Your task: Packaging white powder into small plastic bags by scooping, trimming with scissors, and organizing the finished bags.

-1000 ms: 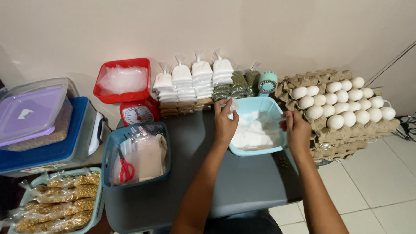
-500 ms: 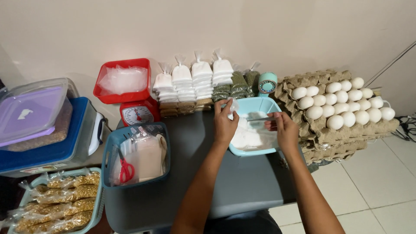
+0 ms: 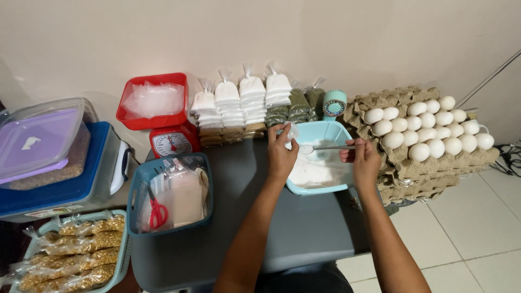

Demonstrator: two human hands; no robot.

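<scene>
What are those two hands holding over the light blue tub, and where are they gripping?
The right hand holds a spoon by the end of its handle. The left hand pinches a small clear plastic bag near its top.

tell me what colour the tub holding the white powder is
Light blue tub, clearest in the head view, between the left hand and right hand.

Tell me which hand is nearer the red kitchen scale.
Left. The left hand is at the light-blue tub's left edge, nearer the red scale; the right hand is further right beside the egg trays.
</scene>
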